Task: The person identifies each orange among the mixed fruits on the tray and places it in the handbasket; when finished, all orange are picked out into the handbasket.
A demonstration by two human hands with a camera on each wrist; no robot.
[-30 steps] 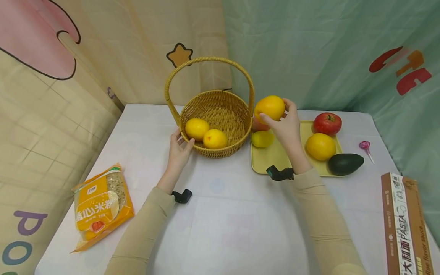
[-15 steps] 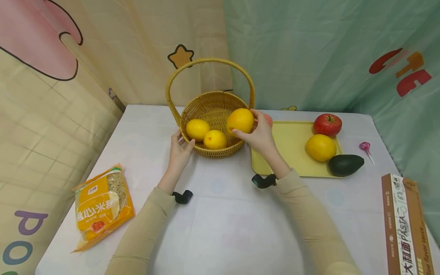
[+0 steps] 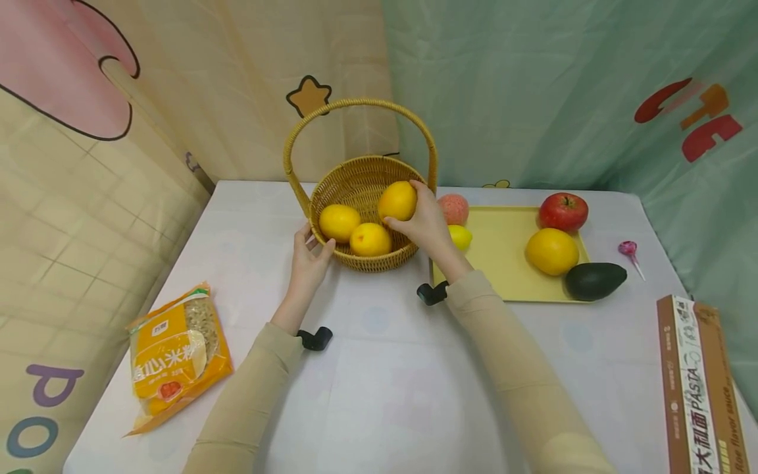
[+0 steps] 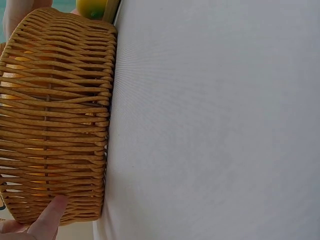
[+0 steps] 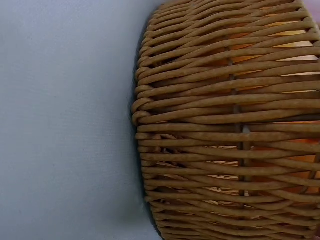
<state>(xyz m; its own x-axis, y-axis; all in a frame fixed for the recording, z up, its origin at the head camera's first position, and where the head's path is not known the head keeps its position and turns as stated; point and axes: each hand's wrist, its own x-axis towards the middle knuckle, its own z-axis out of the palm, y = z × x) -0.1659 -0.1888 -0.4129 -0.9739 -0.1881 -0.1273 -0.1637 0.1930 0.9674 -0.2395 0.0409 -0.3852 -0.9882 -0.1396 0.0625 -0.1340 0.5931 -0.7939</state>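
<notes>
A wicker basket (image 3: 379, 263) with a tall hooped handle stands near the back of the table. Inside it, two yellow oval fruits lie together, one to the left (image 3: 340, 223) and one at the front (image 3: 370, 239). My right hand (image 3: 428, 222) reaches over the basket's right rim and holds a third yellow oval fruit (image 3: 397, 201) between thumb and fingers, just inside the basket. My left hand (image 3: 309, 264) grips the front-left rim; in the left wrist view a finger (image 4: 50, 215) touches the woven wall. The right wrist view shows only the basket's wall (image 5: 225, 125) and the tabletop.
Right of the basket lies a yellow tray (image 3: 503, 263) with a pink round fruit (image 3: 454, 209), a lemon (image 3: 460, 237), a red apple (image 3: 563, 212), another yellow fruit (image 3: 552, 252) and an avocado (image 3: 595, 281). Around are a lollipop (image 3: 629, 250), a pasta box (image 3: 699, 388) and a grain bag (image 3: 177, 359).
My right hand has carried the yellow fruit leftward from above the tray to over and then down into the basket's right side. My left hand has stayed at the rim.
</notes>
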